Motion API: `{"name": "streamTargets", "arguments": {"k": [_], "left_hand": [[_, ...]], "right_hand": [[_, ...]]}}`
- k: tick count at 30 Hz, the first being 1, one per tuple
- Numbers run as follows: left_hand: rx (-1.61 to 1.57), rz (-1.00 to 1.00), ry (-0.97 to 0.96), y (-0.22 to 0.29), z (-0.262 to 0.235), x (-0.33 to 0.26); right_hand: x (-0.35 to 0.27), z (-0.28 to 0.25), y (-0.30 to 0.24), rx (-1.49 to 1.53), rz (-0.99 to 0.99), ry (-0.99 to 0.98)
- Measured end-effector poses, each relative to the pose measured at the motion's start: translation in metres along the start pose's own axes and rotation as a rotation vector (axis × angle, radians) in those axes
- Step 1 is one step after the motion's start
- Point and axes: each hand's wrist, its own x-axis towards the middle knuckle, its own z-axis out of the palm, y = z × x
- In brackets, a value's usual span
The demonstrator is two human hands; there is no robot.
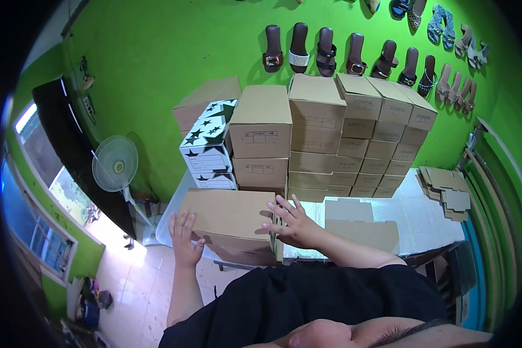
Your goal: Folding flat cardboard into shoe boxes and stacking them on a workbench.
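A closed brown cardboard box point(232, 210) stands at the near left end of the table, right in front of me. My left hand point(184, 239) is at its left near corner, fingers stretched out and thumb apart. At the box's right end is my right hand point(298, 226), its fingers spread; whether the fingertips touch the cardboard I cannot tell. Behind this box rise stacked brown boxes point(260, 119) and a white box with black stars point(209, 139). A flat, unfolded piece of cardboard point(362, 229) lies to the right of my right hand.
More brown boxes point(316, 110) are stacked along the green wall. Folded cardboard pieces point(446, 188) lie at the right end of the white-covered table point(414, 209). Sandals point(298, 49) hang on the wall. A standing fan point(117, 165) is at the left, near an open door point(78, 156).
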Motion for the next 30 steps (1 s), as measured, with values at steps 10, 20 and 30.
{"name": "streamTargets", "arguments": {"k": [10, 20, 30], "left_hand": [[-0.036, -0.069, 0.070, -0.007, 0.012, -0.006], [-0.019, -0.025, 0.198, -0.010, 0.013, -0.012], [-0.321, 0.043, 0.261, 0.041, -0.049, 0.032]], "right_hand": [[0.010, 0.005, -0.004, 0.044, -0.099, -0.025], [0.012, 0.012, -0.009, 0.123, -0.194, -0.023], [0.002, -0.090, -0.016, 0.509, -0.122, 0.148]]}}
